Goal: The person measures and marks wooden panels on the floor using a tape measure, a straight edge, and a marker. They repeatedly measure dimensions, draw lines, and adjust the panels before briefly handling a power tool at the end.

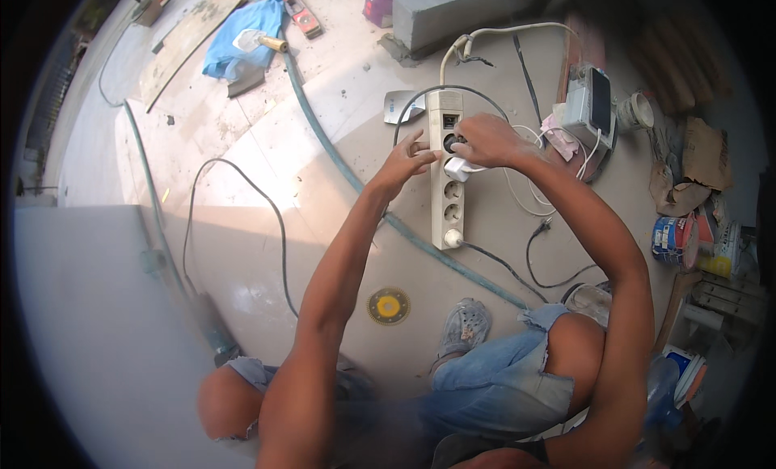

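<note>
A long off-white power strip (447, 217) lies on the floor in front of me. My right hand (487, 142) is over its upper part, its fingers closed round a black plug (452, 143) at one of the sockets; the fingers partly hide that plug. Just below sits a white charger plug (457, 169) with a white cable. My left hand (406, 164) is at the strip's left edge, fingers apart and slightly bent, the tips at or against its side. At the strip's near end a round white plug (453, 238) with a dark cord is in a socket.
A green hose (323, 138) runs diagonally under the strip. Nearer me lies a yellow-centred cutting disc (389, 307). On the right are a grey box with a dark panel (588, 101), paint cans (675, 240) and torn brown paper (703, 158). A grey block (461, 21) stands beyond.
</note>
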`<state>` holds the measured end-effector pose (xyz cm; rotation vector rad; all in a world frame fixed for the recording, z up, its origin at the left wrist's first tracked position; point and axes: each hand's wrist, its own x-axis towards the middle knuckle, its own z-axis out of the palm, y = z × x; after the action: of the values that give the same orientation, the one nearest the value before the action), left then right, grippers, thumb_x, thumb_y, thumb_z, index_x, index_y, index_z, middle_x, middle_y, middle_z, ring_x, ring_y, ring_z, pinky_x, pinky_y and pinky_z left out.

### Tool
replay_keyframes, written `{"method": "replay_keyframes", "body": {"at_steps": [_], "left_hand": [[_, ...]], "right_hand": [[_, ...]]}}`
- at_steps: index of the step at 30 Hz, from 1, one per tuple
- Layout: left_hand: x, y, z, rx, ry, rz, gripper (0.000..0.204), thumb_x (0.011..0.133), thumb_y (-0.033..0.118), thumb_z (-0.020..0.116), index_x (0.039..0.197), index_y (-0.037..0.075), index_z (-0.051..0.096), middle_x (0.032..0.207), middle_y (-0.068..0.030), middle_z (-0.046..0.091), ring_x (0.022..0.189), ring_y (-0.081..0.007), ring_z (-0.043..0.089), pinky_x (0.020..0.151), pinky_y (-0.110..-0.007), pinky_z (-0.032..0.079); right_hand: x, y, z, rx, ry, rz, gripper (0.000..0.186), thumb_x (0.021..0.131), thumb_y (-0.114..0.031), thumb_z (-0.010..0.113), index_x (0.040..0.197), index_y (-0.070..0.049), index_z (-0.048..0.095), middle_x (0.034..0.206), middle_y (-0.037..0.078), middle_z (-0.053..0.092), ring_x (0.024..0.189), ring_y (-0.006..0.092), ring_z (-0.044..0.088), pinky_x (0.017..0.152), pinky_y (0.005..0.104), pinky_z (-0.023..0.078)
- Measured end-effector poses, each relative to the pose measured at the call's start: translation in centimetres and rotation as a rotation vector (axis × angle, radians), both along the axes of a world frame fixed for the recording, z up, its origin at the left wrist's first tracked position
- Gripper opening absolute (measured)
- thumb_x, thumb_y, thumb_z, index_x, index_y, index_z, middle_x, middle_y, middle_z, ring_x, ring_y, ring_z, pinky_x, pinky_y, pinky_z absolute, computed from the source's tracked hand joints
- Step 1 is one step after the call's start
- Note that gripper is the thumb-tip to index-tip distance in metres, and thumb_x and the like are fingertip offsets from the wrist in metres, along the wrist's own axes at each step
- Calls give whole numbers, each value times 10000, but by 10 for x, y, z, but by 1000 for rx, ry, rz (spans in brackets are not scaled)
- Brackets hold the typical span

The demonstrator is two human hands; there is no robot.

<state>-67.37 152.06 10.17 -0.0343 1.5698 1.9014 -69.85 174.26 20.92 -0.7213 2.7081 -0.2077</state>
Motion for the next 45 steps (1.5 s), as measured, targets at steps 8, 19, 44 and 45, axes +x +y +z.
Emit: {"method": "replay_keyframes", "body": {"at_steps": [8, 19, 44, 45], "left_hand": [[4, -27, 95, 302, 20, -421, 1076, 914, 602, 740, 1676, 91, 178, 1604, -183, 420, 1454, -321, 465, 1191, -480, 405], [60, 20, 105, 79, -349, -478, 954, 960, 783, 525, 1511, 14, 398, 1296, -181, 548, 1241, -262, 600, 996, -381, 555], [44, -7, 86, 193, -329, -205, 912, 966, 614, 601, 1522, -24, 259, 1285, -290, 586, 998, -341, 754, 768, -431, 686], [45, 7, 79, 247, -340, -231, 912, 970, 618, 595, 1527, -20, 257, 1294, -293, 583, 988, -339, 755, 771, -430, 685]], "right_hand": [[82, 3, 75, -119, -54, 6, 309, 970, -327, 669, 964, -20, 699, 756, 230, 679, 762, 432, 691, 743, 541, 525], [137, 10, 75, -133, -131, 153, 323, 1047, -313, 594, 1018, 8, 614, 806, 199, 705, 774, 395, 735, 707, 521, 568], [78, 129, 114, -207, 535, 502, 327, 874, -331, 785, 761, -94, 589, 658, 17, 519, 574, 171, 564, 486, 319, 469], [74, 134, 114, -250, 561, 451, 318, 869, -322, 793, 782, -79, 608, 673, 30, 537, 590, 182, 578, 498, 332, 478]]}}
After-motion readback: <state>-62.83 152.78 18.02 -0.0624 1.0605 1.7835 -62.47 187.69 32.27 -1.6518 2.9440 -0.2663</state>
